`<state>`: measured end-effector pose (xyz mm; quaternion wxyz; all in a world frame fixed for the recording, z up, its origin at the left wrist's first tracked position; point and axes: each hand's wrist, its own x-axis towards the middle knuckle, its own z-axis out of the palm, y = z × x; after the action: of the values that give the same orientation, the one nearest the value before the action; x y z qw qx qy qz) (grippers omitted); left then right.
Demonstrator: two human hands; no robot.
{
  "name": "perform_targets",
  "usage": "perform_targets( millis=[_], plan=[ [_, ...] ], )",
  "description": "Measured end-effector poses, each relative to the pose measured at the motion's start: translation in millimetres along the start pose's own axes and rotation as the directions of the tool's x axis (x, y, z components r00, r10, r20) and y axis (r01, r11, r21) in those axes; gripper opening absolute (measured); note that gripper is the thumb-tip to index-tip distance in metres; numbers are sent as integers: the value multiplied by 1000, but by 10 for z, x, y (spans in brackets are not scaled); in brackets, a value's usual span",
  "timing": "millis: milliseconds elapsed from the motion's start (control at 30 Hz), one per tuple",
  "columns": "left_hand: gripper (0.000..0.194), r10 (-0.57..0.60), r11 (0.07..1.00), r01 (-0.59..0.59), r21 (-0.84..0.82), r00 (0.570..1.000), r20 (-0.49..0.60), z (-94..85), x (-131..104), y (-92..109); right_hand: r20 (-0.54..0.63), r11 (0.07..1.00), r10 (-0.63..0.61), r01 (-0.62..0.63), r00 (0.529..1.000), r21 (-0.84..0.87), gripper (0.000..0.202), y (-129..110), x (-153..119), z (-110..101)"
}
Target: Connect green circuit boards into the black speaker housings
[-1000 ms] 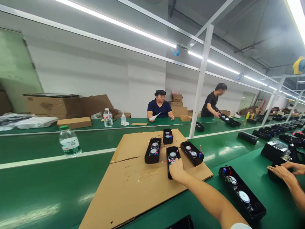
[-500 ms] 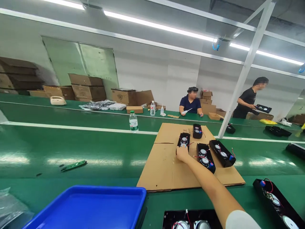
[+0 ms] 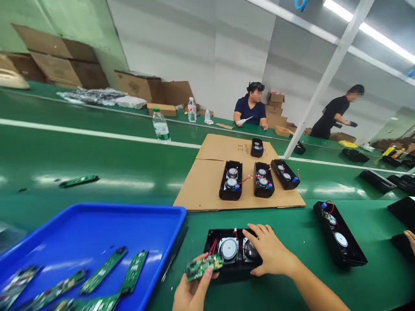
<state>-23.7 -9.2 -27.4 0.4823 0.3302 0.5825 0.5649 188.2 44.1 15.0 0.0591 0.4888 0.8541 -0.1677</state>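
Observation:
A green circuit board (image 3: pixel 204 267) is pinched between the thumb and fingers of my left hand (image 3: pixel 193 287), at the near left corner of a black speaker housing (image 3: pixel 223 274). Red wires run from the housing towards the board. Two round speakers sit inside; the left speaker (image 3: pixel 228 249) shows fully, the other is partly hidden by my right hand (image 3: pixel 270 250). That hand spans the housing's right end, fingers over the far side and thumb at the near side.
Left stands a blue tray (image 3: pixel 129 209) with several circuit boards. Behind, a cardboard sheet (image 3: pixel 201 185) carries several speaker housings. Another housing (image 3: pixel 340 235) lies to the right. A bottle (image 3: pixel 161 126) and a post (image 3: pixel 324 86) stand farther back. Two people are across the line; another hand (image 3: pixel 410 239) shows at right.
My right hand has let go of a housing on the cardboard and come back to the near one. My left hand has come into view with the circuit board. The view has tilted down.

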Motion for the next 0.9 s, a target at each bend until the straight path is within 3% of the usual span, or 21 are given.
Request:
perform_targets(
  millis=[133,233,333,400,600,700,800,900],
  plan=[
    [61,-67,996,68,-52,998,20,-152,34,158,-106,999,35,-36,994,-9,94,-146,10,84],
    [53,-83,995,85,-61,996,25,-241,-5,207,-206,998,26,-14,978,60,52,-238,118,89],
    [46,-127,989,131,-69,990,60,-254,-80,224,-387,989,75,-18,919,148,20,-242,201,89],
    [43,-154,983,161,-88,985,85,-217,-124,231,-453,966,114,8,884,259,16,-192,203,80],
    [38,-162,979,179,-97,973,162,57,-131,259,-381,752,138,153,914,641,9,-95,102,90],
    [33,-120,992,123,-3,972,202,206,-69,250,-406,656,233,166,884,736,10,-157,133,181],
    [26,-49,993,25,116,978,203,301,-6,217,-513,718,254,195,820,668,13,-209,183,273],
    [22,-13,982,-23,185,982,187,340,33,191,-617,816,117,279,778,506,19,-223,198,324]
  ],
)
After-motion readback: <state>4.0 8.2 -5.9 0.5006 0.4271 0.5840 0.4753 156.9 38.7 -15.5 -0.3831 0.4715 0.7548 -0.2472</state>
